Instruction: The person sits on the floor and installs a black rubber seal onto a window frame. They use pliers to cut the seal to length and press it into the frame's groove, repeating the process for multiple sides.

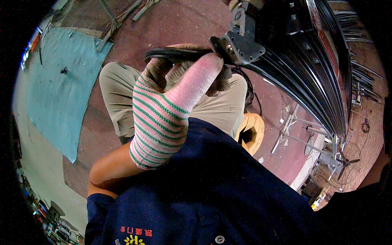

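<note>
My left hand (161, 118), in a pink glove with green stripes and dirty fingertips, is raised in front of my knees. Its fingers are closed around a black curved strip (175, 53), with the thumb stretched along toward a metal bracket (245, 48). The strip's right end meets the bracket; whether the two are joined cannot be told. This grey, holed bracket sits at the near end of long black metal profiles (302, 69), bundled side by side and running off to the right. My right hand does not show.
A teal sheet (61, 90) covers floor at the left. Beside my right knee stands a yellowish cardboard tube (250, 132), with dark cable (250, 92) behind it. Farther right are a metal frame (292, 126), a fan (347, 161) and several loose profiles (363, 77).
</note>
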The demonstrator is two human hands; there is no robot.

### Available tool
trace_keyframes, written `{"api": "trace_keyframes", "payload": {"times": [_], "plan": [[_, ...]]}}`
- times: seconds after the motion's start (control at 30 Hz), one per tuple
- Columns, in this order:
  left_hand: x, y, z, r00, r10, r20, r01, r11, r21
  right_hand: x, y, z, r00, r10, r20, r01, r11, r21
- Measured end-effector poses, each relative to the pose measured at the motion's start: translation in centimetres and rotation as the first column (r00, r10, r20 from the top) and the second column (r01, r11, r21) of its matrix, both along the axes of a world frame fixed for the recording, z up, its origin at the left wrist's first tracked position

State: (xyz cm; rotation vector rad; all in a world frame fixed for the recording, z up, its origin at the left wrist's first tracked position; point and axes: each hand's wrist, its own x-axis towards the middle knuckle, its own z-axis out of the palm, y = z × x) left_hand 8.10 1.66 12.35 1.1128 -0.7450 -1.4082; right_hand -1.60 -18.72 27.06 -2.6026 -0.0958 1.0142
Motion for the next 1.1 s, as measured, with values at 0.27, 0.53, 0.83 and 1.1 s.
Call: {"api": "trace_keyframes", "payload": {"times": [0.27,0.53,0.83,1.1], "plan": [[0.5,-0.2,-0.2,0.998,-0.058,-0.029,0.058,0.998,0.015,0.5,-0.2,0.2,1.000,0.005,-0.019,-0.004,0.999,0.035],[0.5,-0.1,-0.5,0.993,-0.065,-0.099,0.069,0.997,0.045,0.9,-0.2,0.5,0.999,0.001,-0.043,0.003,0.995,0.104],[0.9,-0.2,-0.4,0.984,-0.118,-0.134,0.129,0.989,0.074,0.5,0.6,0.2,1.000,0.000,0.012,0.002,0.993,-0.119],[0.3,-0.1,-1.8,0.961,-0.073,-0.266,0.067,0.997,-0.030,-0.1,2.3,1.1,0.996,-0.086,0.031,0.091,0.961,-0.260]]}}
